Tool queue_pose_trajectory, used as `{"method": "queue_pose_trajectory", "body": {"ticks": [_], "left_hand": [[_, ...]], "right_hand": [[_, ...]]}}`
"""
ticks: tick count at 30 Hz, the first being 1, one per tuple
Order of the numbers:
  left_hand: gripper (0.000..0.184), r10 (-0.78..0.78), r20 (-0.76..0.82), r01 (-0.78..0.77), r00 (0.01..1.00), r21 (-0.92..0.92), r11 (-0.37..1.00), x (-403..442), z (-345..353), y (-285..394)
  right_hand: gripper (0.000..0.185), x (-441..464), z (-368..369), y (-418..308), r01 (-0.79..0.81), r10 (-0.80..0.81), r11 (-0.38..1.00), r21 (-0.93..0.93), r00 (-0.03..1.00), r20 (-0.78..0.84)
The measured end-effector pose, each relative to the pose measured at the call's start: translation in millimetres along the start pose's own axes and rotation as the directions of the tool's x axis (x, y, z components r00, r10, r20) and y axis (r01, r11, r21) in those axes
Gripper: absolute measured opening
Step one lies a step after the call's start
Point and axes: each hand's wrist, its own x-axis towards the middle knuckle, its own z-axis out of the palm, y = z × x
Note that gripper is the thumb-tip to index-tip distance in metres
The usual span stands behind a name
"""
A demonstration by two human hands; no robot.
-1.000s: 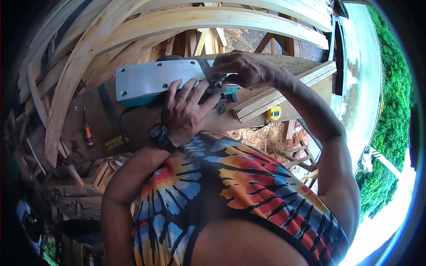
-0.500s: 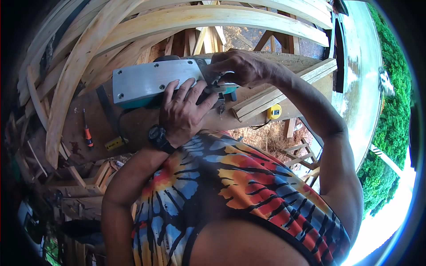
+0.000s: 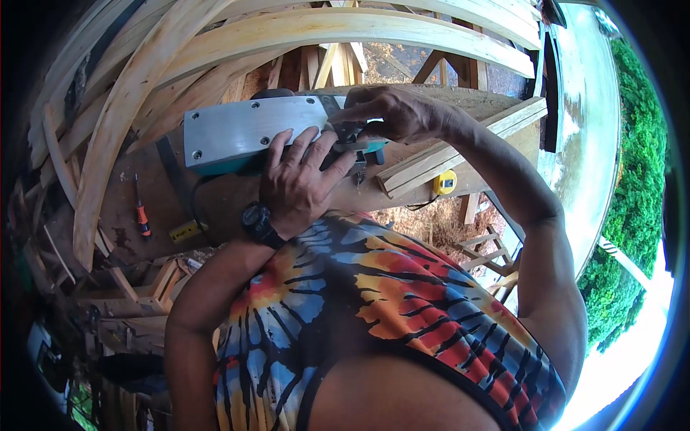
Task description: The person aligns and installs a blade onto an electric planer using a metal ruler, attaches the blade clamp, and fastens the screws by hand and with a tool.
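Note:
An electric hand planer (image 3: 231, 128) with a teal body lies upside down on the wooden bench, its flat metal sole facing up. My left hand (image 3: 300, 179), with a watch on the wrist, steadies it, fingers bent over the near edge of the sole. At the planer's right end, beside the gap in the sole, my right hand (image 3: 404, 118) has its fingers curled in and pinched. Whatever sits between those fingertips is hidden. Left fingertips and right fingers are close together there.
Right of the planer, wooden strips (image 3: 460, 147) lie beside a yellow tape measure (image 3: 445, 182). An orange-handled screwdriver (image 3: 143, 217) and a yellow-labelled object (image 3: 187, 231) are at left. Long curved timbers (image 3: 345, 27) span the far side. Wood shavings cover the ground.
Both hands stay at the planer with almost no movement. The right fingers shift slightly by the gap, and the view shifts a little.

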Motion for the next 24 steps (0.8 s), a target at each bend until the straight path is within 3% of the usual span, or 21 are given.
{"method": "queue_pose_trajectory", "body": {"ticks": [5, 8, 14, 20, 24], "left_hand": [[0.051, -0.005, -0.025, 0.006, 1.0, 0.026, 1.0, -1.2, 4.1, 0.4], [0.05, -0.001, -0.046, 0.003, 0.999, 0.051, 0.999, -1.0, 6.6, 1.3], [0.049, 0.017, -0.053, -0.013, 0.998, 0.07, 0.997, -2.0, 8.1, 0.3], [0.049, 0.01, -0.038, -0.007, 0.999, 0.073, 0.997, -1.9, 7.7, 2.3], [0.05, 0.018, -0.037, -0.015, 0.999, 0.067, 0.998, -1.8, 8.7, 1.1]], "right_hand": [[0.05, -0.9, 5.5, 6.9, -0.003, 0.004, 1.0, 0.017, 1.0, -0.027], [0.045, -8.8, 5.0, 3.3, -0.133, 0.142, 0.986, 0.102, 0.986, -0.083], [0.033, -18.0, 21.6, 4.4, -0.133, 0.16, 0.983, 0.128, 0.96, -0.229], [0.03, -22.9, 36.8, -25.2, -0.485, 0.537, 0.841, 0.239, 0.798, -0.273], [0.031, -21.2, 28.3, -23.2, -0.477, 0.546, 0.819, 0.319, 0.819, -0.178]]}}
